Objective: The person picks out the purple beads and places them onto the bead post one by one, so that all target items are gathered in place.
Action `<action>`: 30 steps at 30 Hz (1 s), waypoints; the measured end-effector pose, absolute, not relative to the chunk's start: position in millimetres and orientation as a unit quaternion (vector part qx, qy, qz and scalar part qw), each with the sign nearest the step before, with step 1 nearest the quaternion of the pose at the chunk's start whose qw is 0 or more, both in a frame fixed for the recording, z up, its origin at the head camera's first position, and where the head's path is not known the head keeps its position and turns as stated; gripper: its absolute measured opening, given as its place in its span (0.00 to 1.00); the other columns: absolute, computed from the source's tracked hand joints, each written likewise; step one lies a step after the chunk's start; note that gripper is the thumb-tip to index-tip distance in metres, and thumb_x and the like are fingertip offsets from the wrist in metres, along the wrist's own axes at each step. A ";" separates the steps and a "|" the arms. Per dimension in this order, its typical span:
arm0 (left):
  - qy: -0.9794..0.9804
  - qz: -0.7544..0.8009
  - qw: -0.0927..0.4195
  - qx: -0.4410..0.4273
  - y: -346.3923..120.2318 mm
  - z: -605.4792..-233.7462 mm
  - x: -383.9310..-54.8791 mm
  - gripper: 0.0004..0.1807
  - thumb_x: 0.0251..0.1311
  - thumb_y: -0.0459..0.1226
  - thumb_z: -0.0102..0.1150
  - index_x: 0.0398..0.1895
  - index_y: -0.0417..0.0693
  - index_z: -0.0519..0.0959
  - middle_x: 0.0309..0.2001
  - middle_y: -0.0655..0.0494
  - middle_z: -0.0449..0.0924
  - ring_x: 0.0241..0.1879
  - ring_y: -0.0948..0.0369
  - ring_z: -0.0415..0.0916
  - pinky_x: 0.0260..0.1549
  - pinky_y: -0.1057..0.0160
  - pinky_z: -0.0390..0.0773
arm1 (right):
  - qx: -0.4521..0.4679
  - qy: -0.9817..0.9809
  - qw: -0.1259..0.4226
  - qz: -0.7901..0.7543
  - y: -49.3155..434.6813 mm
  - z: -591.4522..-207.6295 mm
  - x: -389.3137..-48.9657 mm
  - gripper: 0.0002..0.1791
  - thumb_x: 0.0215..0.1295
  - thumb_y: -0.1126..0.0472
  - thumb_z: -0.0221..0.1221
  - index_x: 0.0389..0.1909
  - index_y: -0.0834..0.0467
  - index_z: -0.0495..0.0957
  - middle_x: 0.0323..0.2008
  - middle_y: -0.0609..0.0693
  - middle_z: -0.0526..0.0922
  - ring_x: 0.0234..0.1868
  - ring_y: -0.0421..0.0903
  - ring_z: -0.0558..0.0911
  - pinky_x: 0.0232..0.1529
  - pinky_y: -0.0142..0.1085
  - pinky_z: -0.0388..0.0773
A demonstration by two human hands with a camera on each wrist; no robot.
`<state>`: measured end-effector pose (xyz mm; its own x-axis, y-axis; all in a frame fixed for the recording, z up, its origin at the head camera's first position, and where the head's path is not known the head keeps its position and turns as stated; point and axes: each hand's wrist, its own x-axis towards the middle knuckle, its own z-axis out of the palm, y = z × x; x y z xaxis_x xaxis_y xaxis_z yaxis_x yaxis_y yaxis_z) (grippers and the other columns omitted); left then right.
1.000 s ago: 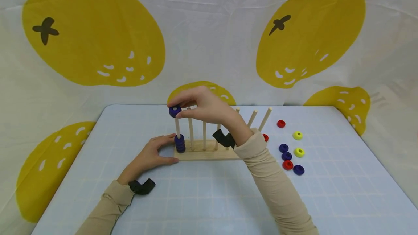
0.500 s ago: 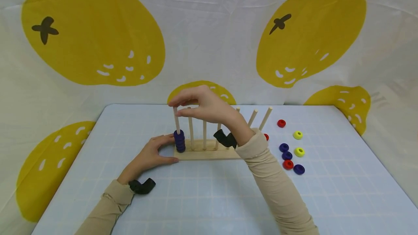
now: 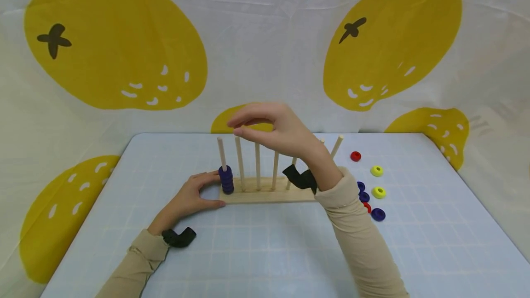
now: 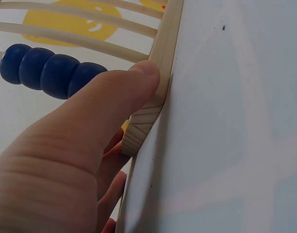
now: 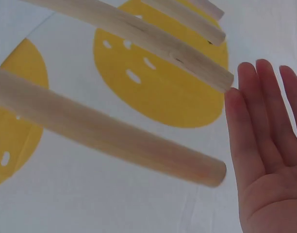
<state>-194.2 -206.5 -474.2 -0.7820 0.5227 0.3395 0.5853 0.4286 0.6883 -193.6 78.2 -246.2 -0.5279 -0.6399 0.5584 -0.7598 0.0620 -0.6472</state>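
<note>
Blue rings (image 3: 226,180): one more stacked; right fingers (image 3: 254,112) apart, withdrawn; left fingers (image 3: 204,178) clamp base (image 3: 265,196).

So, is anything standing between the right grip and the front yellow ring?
In the head view, the rightmost peg stands between the right grip and the front yellow ring. Passing over its top would probably avoid it; nothing covers the ring.
</note>
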 end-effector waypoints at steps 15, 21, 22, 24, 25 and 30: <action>-0.856 -0.410 0.035 -0.312 -207.8 -477.0 -193.3 0.35 0.41 0.46 0.82 0.57 0.52 0.81 0.62 0.53 0.78 0.66 0.48 0.69 0.64 0.39 0.62 | 0.461 -0.733 0.148 0.478 138.8 -244.6 -171.4 0.14 0.61 0.76 0.63 0.46 0.61 0.85 0.44 0.50 0.86 0.47 0.48 0.82 0.52 0.43 0.80; -0.852 -0.415 0.033 -0.318 -206.8 -474.7 -194.2 0.35 0.41 0.45 0.82 0.58 0.52 0.81 0.61 0.55 0.78 0.65 0.49 0.69 0.64 0.40 0.62 | 0.440 -0.734 0.165 0.490 164.2 -245.9 -162.0 0.15 0.58 0.81 0.62 0.45 0.67 0.84 0.44 0.55 0.86 0.48 0.50 0.82 0.54 0.40 0.79; -0.851 -0.415 0.035 -0.320 -206.6 -474.6 -194.3 0.35 0.41 0.45 0.82 0.58 0.52 0.81 0.61 0.55 0.78 0.65 0.49 0.69 0.64 0.40 0.63 | 0.437 -0.732 0.168 0.495 168.2 -246.4 -160.3 0.15 0.58 0.82 0.61 0.45 0.68 0.84 0.44 0.57 0.86 0.49 0.50 0.82 0.55 0.40 0.78; -0.849 -0.416 0.038 -0.324 -206.2 -474.4 -194.6 0.35 0.41 0.45 0.82 0.58 0.51 0.81 0.61 0.54 0.78 0.65 0.49 0.70 0.63 0.40 0.63 | 0.432 -0.725 0.173 0.508 176.6 -248.6 -158.0 0.14 0.58 0.82 0.60 0.44 0.71 0.83 0.43 0.60 0.85 0.49 0.52 0.82 0.56 0.40 0.78; -0.849 -0.415 0.038 -0.325 -206.1 -474.6 -194.6 0.35 0.41 0.45 0.82 0.58 0.51 0.81 0.62 0.53 0.78 0.65 0.48 0.70 0.63 0.39 0.63 | 0.429 -0.720 0.176 0.516 180.5 -250.3 -157.4 0.14 0.58 0.83 0.59 0.44 0.71 0.83 0.43 0.62 0.85 0.48 0.52 0.82 0.56 0.40 0.78; -0.853 -0.412 0.037 -0.318 -206.6 -475.0 -194.1 0.35 0.41 0.45 0.82 0.57 0.52 0.81 0.62 0.53 0.77 0.65 0.49 0.70 0.63 0.39 0.63 | 0.405 -0.706 0.198 0.546 198.5 -264.6 -155.1 0.13 0.58 0.84 0.57 0.43 0.73 0.82 0.40 0.63 0.85 0.45 0.52 0.83 0.54 0.38 0.78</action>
